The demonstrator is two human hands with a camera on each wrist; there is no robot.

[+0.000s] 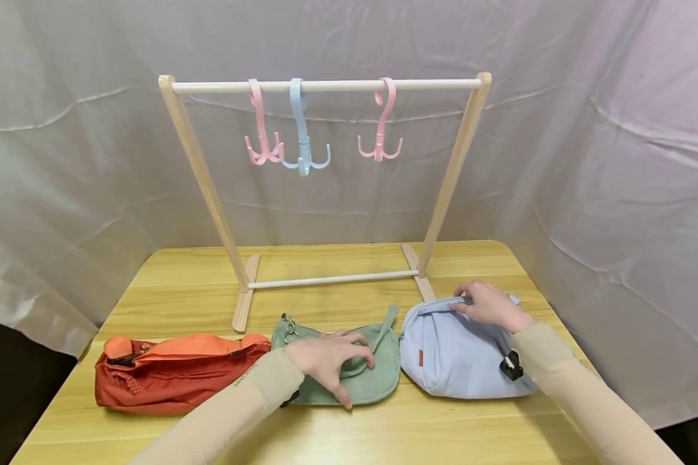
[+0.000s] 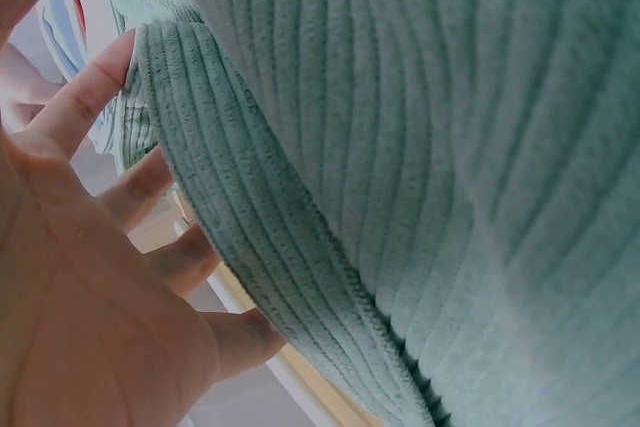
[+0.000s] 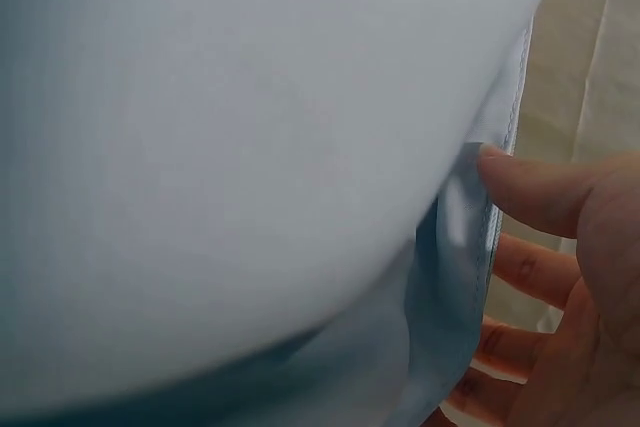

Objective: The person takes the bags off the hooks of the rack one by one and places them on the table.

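A green corduroy shoulder bag lies at the front middle of the table. My left hand is over it with fingers spread; in the left wrist view the fingertips touch the edge of its strap. To the right rests a light blue bag with a small red tag and a black buckle. My right hand pinches the strap at its upper edge, with the thumb on one side and the fingers behind in the right wrist view.
A red bag with an orange strap lies at the left. Behind the bags stands a wooden rack whose white top bar carries two pink hooks and a light blue hook. Grey cloth hangs behind the table.
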